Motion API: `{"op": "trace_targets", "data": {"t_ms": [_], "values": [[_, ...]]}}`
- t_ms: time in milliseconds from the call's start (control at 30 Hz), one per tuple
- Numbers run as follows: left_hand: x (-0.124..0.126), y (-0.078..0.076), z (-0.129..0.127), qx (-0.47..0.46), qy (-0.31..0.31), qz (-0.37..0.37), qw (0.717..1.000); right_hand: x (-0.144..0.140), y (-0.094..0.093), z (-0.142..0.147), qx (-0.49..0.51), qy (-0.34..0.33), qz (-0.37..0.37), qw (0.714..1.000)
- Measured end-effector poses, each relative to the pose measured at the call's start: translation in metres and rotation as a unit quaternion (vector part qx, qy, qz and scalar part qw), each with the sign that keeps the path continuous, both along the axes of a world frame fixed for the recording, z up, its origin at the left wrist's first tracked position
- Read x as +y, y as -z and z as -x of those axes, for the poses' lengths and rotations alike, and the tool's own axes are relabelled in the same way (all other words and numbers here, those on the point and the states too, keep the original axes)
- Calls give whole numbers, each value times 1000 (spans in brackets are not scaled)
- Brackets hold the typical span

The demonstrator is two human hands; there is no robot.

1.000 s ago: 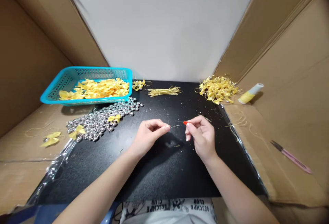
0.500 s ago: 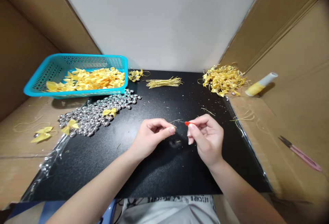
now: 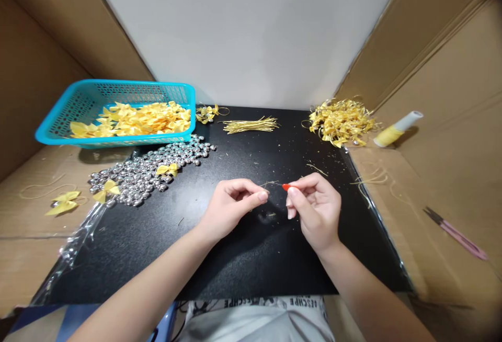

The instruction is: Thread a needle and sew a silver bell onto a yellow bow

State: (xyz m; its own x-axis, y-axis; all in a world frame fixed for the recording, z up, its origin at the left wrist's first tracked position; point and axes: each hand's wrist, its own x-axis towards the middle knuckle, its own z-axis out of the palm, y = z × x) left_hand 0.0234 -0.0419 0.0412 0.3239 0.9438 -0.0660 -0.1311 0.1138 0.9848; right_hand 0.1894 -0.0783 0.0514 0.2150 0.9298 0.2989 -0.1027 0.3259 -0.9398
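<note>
While both hands hover just above the black worktop (image 3: 235, 258), the left hand (image 3: 229, 208) has thumb and forefinger pinched together on 1 end of a thin gold thread (image 3: 270, 183), and the right hand (image 3: 316, 208) has its grip clamped on a small red-tipped tool (image 3: 286, 187), prob. a needle or threader; too small to tell which. Thread's long axis runs roughly left-right, from the left pinch toward the red tip, so the 2 grips face each other w/ a short gap between. Thread end lies just beside the red tip; can't tell if touching. Both hands are about equally near. Off to the left: silver beads (image 3: 152, 172), a blue basket (image 3: 55, 134) of yellow bows. Far edge: a bundle of gold threads (image 3: 251, 124), a pile of finished bows (image 3: 341, 121). Scissors (image 3: 457, 232) lie well apart on the right.
</note>
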Motion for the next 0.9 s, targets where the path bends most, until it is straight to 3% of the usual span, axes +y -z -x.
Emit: {"op": "trace_targets", "data": {"t_ms": [900], "values": [[-1, -1, 0, 11, -9, 10, 1000, 2, 1, 0, -8, 4, 11, 1000]]}}
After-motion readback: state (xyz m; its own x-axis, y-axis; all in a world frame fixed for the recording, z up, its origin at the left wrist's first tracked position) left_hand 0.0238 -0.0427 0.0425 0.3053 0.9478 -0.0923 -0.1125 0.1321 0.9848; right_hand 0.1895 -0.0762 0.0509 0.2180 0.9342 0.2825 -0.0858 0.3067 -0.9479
